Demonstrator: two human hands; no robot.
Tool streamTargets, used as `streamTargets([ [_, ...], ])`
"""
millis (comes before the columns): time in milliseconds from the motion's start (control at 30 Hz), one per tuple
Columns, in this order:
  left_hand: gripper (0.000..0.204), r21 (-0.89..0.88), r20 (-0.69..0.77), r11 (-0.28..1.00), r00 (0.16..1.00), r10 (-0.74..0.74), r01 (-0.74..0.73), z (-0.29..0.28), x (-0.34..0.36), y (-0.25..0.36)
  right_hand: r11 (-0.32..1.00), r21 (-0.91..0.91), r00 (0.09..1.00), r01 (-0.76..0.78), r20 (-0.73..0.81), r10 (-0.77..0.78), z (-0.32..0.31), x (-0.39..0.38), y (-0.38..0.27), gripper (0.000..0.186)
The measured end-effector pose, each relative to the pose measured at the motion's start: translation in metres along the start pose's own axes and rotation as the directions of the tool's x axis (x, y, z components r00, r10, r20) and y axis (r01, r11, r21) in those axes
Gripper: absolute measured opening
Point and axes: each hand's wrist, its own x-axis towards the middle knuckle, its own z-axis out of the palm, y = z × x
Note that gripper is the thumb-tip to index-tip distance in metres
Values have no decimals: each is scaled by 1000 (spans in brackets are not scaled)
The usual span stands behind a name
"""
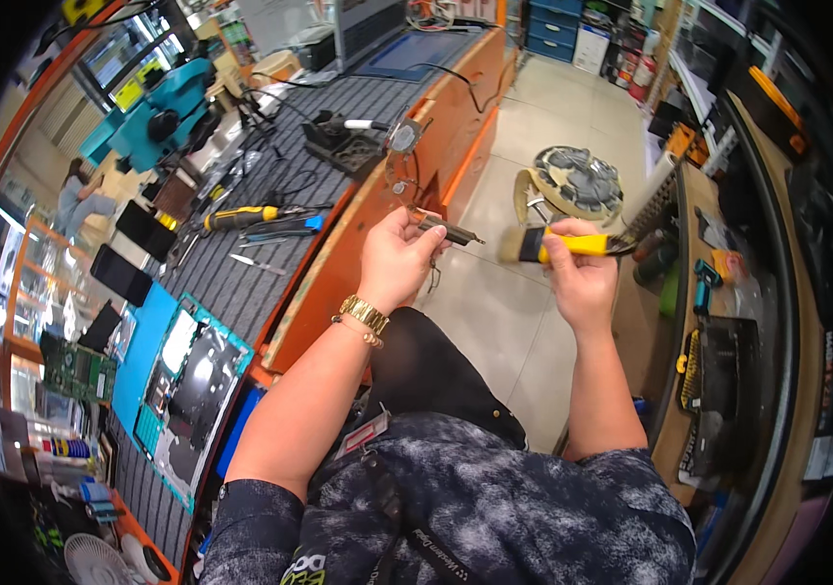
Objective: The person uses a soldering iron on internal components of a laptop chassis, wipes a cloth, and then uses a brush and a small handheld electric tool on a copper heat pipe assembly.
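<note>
My left hand [395, 261] is closed around one end of what looks like a laptop heat sink [457, 234], a dark narrow block with coppery and silvery metal pieces rising beyond my fingers. My fingers hide part of it. To the right, my right hand [582, 283] grips a flat paintbrush [532, 246] by its yellow handle. The brush's pale bristles, slightly blurred, point left toward the heat sink, with a small gap between them. Both hands are in the air over the floor, just right of the workbench.
The grey-striped workbench [285, 229] on my left bears a yellow-black screwdriver [241, 216], tweezers [258, 264], a black soldering-iron stand [343, 146] and an opened laptop casing [197, 385]. A round stool [582, 180] stands on the floor ahead. Shelving [685, 390] with tools lines my right.
</note>
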Motion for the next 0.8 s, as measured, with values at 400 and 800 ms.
streamTargets([
  [400,14,183,125,982,992,32,-55,44,26,-34,910,-323,917,261,377,-129,-23,55,2,6],
  [800,14,151,155,984,986,68,-91,45,30,-36,965,-260,927,-27,356,122,-43,59,-20,9],
])
